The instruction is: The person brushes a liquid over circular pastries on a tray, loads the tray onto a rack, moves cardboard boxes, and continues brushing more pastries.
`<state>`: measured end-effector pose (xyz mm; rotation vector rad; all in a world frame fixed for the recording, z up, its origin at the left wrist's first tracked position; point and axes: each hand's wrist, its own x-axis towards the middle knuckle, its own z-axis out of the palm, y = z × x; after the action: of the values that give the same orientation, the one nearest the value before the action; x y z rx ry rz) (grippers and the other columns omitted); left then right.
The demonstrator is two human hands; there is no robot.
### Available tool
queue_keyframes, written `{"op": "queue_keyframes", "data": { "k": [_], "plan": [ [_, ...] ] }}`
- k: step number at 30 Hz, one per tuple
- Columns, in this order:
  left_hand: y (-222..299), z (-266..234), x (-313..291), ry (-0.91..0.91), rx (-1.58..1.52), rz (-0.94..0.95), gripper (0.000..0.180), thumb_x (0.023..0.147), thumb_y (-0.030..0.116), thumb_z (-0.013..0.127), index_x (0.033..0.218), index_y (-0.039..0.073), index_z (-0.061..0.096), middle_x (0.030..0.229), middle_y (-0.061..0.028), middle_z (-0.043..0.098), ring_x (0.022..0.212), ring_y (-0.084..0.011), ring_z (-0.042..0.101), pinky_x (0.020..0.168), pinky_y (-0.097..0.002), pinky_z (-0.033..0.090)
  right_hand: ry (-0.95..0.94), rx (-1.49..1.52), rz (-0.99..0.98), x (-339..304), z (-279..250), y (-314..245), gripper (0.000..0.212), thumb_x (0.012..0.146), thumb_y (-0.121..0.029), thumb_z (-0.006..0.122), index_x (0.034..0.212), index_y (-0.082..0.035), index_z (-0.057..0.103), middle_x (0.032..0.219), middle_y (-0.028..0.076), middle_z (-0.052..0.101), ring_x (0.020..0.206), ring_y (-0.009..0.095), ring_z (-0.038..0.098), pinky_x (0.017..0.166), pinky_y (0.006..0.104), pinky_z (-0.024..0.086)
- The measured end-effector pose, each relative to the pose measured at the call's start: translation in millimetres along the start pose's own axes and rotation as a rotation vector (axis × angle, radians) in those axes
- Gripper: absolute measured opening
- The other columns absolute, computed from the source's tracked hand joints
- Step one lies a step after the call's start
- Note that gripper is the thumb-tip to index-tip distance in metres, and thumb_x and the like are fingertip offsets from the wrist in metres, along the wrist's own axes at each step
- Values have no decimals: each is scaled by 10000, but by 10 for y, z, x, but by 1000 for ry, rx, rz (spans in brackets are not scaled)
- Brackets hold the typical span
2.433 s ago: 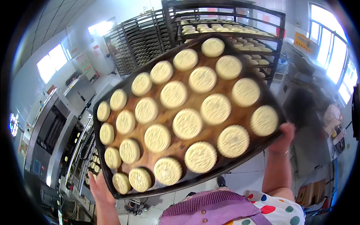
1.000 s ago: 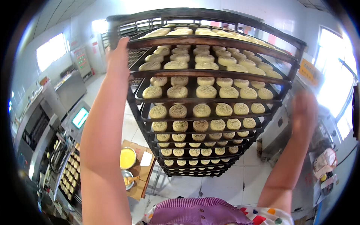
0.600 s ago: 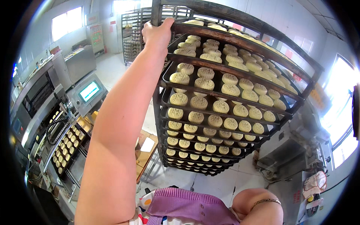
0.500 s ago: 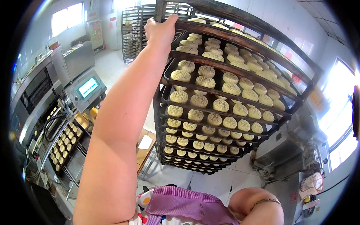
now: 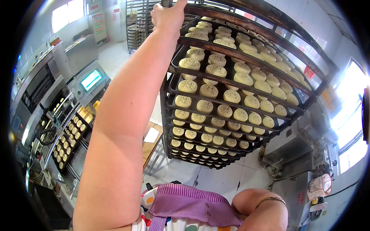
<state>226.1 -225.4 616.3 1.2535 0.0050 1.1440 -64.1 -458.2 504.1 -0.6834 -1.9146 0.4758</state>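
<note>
My left hand (image 5: 168, 17) is closed around the near-left upright post of a tall dark metal rack (image 5: 177, 71), its arm stretched up and forward. Black baking trays (image 5: 266, 101) fill the rack level over level. Each carries rows of round, pale, pattern-stamped mooncakes (image 5: 208, 91). Only part of my right arm (image 5: 266, 211) shows at the lower right, bent close to my body with a patterned band on it. My right hand cannot be seen. A purple checked apron (image 5: 185, 204) covers my front.
At left, a machine with a lit screen (image 5: 91, 80) stands over a tray of mooncakes (image 5: 69, 140). A cardboard box (image 5: 150, 144) lies left of the rack. Another rack (image 5: 137, 29) stands behind. Metal equipment (image 5: 289, 148) lines the right side, over a tiled floor (image 5: 227, 181).
The rack, my left hand and the machine at left all sit higher in the picture. My left hand keeps its hold on the post. The right arm has shifted slightly.
</note>
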Motion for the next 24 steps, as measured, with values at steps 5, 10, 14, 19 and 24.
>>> {"op": "queue_keyframes", "data": {
  "k": [5, 10, 14, 19, 24],
  "plan": [
    [-21, 8, 25, -92, -191, 4, 313, 709, 183, 671, 916, -46, 621, 815, -127, 633, 735, -211, 590, 670, -344, 472, 68, 55, -81, 20, 30, 25, 290, 930, -319, 473, 685, -166, 477, 690, 18, 464, 571, 192, 472, 448, 318, 361],
    [-33, 37, 50, -56, -151, -31, 292, 707, 176, 669, 893, -45, 626, 809, -127, 633, 725, -211, 589, 657, -344, 472, -98, 31, -2, -49, -83, 52, 258, 938, -323, 449, 752, -158, 518, 768, 13, 506, 634, 186, 503, 484, 316, 390],
    [-46, 37, 67, -68, -84, -33, 358, 699, 199, 678, 945, -52, 611, 838, -145, 635, 750, -234, 597, 681, -350, 479, -199, 9, 65, -109, -184, 48, 256, 939, -338, 441, 803, -150, 551, 839, 8, 543, 705, 181, 534, 544, 316, 415],
    [-43, 60, 64, -1, -42, -33, 464, 693, 228, 685, 1044, -57, 579, 913, -181, 631, 835, -271, 600, 757, -363, 478, -227, -11, 77, -131, -222, 69, 255, 933, -358, 453, 868, -141, 571, 901, 8, 567, 736, 181, 557, 575, 315, 435],
    [-18, 57, 49, -19, -20, -80, 527, 693, 237, 692, 1104, -61, 551, 942, -186, 623, 848, -282, 593, 772, -368, 475, -212, -33, 42, -118, -185, 57, 264, 923, -380, 480, 933, -134, 576, 945, 13, 576, 729, 186, 569, 578, 312, 448]
  ]
}}
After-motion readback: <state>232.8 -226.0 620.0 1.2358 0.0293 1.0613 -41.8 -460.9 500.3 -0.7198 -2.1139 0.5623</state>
